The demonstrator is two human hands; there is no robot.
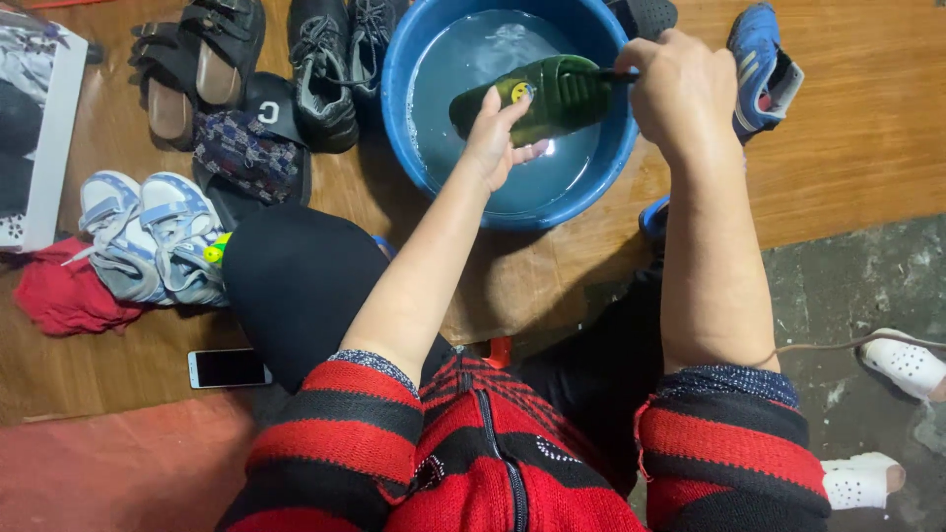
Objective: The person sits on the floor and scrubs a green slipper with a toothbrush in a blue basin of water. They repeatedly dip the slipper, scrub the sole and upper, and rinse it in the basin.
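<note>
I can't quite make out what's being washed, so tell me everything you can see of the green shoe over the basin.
The green shoe is a dark green, rubbery-looking clog with ridges on top and a round yellow badge. It lies sideways above the water in the blue basin, glistening wet. The left hand grips its badge end; the right hand presses a dark tool against its other end.
</note>
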